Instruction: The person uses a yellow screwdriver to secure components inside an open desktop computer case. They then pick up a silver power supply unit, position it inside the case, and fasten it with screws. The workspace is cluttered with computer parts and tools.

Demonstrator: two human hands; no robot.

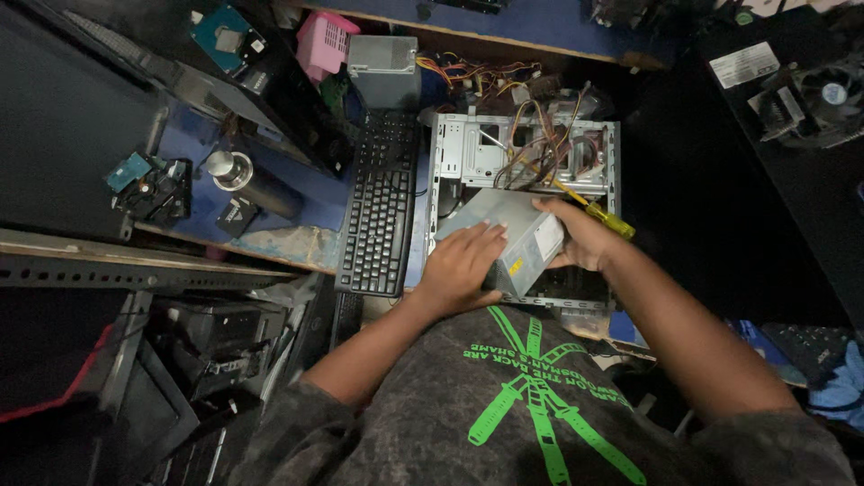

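Both hands grip the grey power supply box (pixel 504 238) over the near end of the open computer case (pixel 522 171): the left hand (pixel 461 267) lies spread on its near-left side, while the right hand (pixel 580 236) clasps its right end together with a yellow-handled screwdriver (pixel 601 216). Handling it well probably means keeping it level and clear of the loose cables (pixel 531 135).

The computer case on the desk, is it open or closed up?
Open. The computer case has no side panel on top, so its coloured wires and bare metal frame show inside.
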